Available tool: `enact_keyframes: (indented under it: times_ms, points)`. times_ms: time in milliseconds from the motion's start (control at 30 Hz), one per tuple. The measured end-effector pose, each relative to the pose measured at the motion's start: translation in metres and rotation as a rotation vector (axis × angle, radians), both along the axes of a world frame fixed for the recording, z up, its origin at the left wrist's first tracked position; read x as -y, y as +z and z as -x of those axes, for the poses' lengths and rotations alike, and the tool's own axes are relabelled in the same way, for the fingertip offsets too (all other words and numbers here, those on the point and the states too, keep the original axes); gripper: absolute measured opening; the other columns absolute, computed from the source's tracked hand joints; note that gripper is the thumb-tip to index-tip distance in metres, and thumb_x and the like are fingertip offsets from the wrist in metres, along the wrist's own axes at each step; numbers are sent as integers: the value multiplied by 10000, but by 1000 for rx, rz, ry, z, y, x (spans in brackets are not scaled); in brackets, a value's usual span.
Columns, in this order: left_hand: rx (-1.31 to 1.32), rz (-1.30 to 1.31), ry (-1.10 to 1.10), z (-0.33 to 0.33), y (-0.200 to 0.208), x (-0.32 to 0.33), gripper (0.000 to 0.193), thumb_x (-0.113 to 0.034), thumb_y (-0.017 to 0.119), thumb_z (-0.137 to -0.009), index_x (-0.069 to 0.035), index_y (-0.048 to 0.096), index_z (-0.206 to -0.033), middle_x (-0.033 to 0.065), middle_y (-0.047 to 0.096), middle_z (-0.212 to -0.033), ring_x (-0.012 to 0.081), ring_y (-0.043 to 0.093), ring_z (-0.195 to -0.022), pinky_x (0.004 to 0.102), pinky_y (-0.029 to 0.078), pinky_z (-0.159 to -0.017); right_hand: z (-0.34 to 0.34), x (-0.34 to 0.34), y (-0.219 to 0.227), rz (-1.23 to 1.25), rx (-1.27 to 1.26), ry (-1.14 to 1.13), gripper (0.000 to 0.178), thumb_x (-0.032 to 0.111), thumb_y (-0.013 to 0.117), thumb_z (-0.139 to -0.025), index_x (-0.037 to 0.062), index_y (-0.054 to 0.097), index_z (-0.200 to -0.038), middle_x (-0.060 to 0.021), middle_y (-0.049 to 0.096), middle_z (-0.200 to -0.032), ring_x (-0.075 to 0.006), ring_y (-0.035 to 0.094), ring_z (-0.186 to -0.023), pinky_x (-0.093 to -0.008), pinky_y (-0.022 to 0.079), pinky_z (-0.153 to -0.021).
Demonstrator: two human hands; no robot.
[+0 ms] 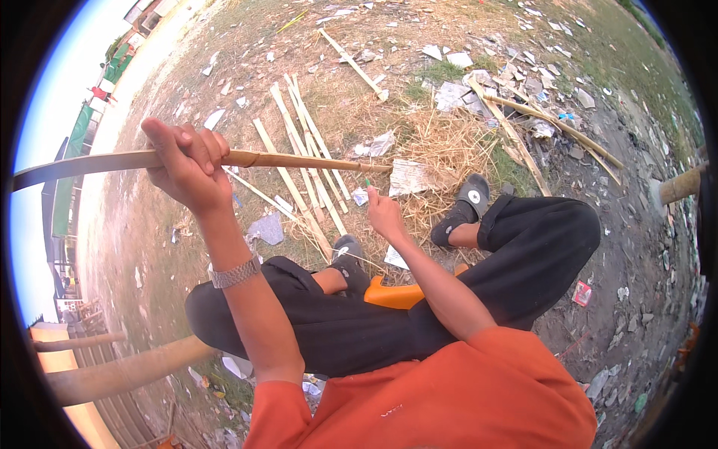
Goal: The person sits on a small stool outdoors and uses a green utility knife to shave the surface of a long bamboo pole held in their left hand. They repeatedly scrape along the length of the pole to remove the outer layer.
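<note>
My left hand (188, 161), raised at the left with a metal watch band on its wrist, is wrapped round a long split bamboo strip (299, 160). The strip runs nearly level across the view, its right end over a straw heap (449, 142) and a pale flat piece (409, 177). Below that end, my right hand (387, 215) is closed, apart from the strip. A small green tip shows above its fingers; the rest of what it holds is hidden.
Several cut bamboo strips (283, 172) lie ahead of my feet. Longer bamboo pieces (516, 135) rest among rubble at right. An orange plastic object (393, 295) sits between my legs. Thick bamboo poles stand at lower left (134, 370) and far right (680, 185).
</note>
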State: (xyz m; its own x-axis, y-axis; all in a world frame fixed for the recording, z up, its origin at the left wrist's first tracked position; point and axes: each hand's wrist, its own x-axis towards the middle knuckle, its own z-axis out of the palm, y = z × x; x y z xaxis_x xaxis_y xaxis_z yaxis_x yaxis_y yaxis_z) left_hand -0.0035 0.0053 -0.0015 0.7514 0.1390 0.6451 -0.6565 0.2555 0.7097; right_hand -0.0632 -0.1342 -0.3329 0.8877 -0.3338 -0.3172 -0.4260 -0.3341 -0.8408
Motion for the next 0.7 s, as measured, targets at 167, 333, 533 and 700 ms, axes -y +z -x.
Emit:
enact_keyframes:
  times_ms: [167, 333, 533, 700]
  points:
    - [0, 4, -7, 0, 3, 3, 427, -413, 540, -950, -118, 452, -655, -40, 296, -409, 58, 221, -328, 242, 223, -373, 9, 21, -30, 54, -199, -26, 758, 554, 278, -959, -88, 673, -880, -343, 625, -910, -474, 607, -924, -512, 461, -838]
    - [10, -3, 22, 1, 1, 3, 430, -414, 560, -940, -115, 458, -648, -39, 306, -413, 58, 228, -326, 243, 219, -376, 0, 9, 16, 2, -69, 25, 696, 554, 316, -952, -49, 660, -900, -325, 631, -906, -475, 611, -883, -524, 468, -808]
    - [3, 8, 6, -1, 0, 3, 429, -417, 559, -940, -118, 461, -647, -39, 305, -409, 57, 233, -324, 240, 210, -380, 7, 15, 14, 316, -82, 12, 394, 363, 531, -916, -25, 572, -972, -254, 644, -816, -420, 640, -809, -510, 487, -743]
    - [0, 13, 37, -5, -2, -9, 427, -416, 526, -957, -122, 468, -652, -39, 303, -404, 57, 218, -327, 236, 205, -383, -2, 14, 132, 324, 227, 42, 309, 300, 566, -910, -6, 558, -948, -224, 635, -752, -410, 634, -740, -507, 479, -674]
